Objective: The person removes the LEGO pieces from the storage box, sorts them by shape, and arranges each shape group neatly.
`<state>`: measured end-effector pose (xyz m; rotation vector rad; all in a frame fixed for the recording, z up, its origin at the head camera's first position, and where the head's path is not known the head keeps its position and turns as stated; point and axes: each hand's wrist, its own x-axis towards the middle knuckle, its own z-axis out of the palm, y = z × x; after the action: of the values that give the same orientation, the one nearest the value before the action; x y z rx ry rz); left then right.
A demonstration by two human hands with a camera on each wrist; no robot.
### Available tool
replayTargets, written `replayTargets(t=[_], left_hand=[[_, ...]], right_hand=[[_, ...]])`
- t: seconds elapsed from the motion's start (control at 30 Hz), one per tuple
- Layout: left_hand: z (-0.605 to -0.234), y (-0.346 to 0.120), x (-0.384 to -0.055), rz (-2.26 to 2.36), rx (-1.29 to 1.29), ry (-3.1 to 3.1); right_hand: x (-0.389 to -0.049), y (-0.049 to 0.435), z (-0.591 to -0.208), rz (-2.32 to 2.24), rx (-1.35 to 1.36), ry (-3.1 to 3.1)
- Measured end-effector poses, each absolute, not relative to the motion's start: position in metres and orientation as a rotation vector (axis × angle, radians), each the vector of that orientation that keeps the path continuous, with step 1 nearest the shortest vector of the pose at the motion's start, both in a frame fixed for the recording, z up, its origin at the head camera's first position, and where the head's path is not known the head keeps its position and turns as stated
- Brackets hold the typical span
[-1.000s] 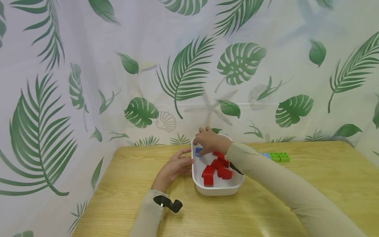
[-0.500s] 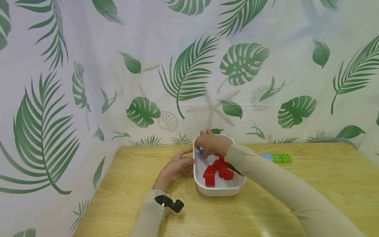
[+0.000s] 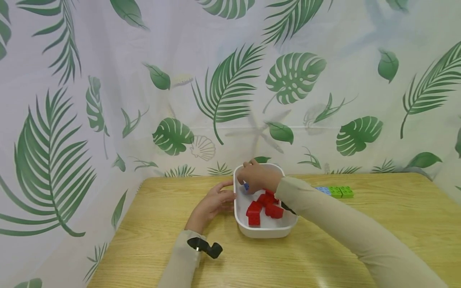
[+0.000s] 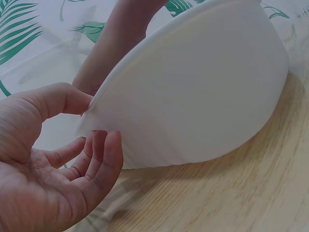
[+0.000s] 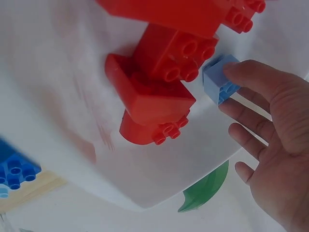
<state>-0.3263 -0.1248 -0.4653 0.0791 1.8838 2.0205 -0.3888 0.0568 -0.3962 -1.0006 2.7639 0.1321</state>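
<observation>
A white plastic box (image 3: 264, 233) stands on the wooden table with red toy building bricks (image 3: 274, 211) inside. My right hand (image 3: 261, 178) reaches into its far left part. In the right wrist view, the thumb and fingers pinch a small blue building brick (image 5: 215, 86), its studs facing the fingers. From the head view most of that brick is hidden under the hand. My left hand (image 3: 212, 202) lies against the box's left side from outside. The left wrist view has its thumb at the rim and the loosely bent fingers by the outer wall.
To the right of the box, a row of light blue bricks (image 3: 323, 190) and green bricks (image 3: 340, 192) lies on the table, partly behind the right sleeve. A dark blue brick (image 5: 17, 169) shows outside the box. A leaf-print curtain (image 3: 230, 100) hangs along the table's far edge.
My right hand has closed on the blue brick, which lay more exposed a second ago and is now mostly covered and tilted. The left hand and the box have stayed in place.
</observation>
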Motion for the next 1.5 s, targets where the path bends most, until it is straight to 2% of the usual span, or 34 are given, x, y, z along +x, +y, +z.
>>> replayTargets(t=[0.17,0.43,0.83,1.5], left_hand=[[-0.465,-0.125,-0.326,2.024,0.075,1.881],[-0.467,-0.126,-0.326,2.018,0.076,1.889],[-0.467,-0.127,-0.326,1.998,0.087,1.893],[-0.466,-0.125,-0.326,2.015,0.079,1.886]], right_hand=[[-0.388,0.057,-0.396,0.233,-1.081,2.758],[-0.385,0.062,-0.388,0.277,-1.063,2.751],[-0.385,0.085,-0.385,0.433,-1.27,2.865],[-0.364,0.174,-0.375,-0.364,-1.317,3.261]])
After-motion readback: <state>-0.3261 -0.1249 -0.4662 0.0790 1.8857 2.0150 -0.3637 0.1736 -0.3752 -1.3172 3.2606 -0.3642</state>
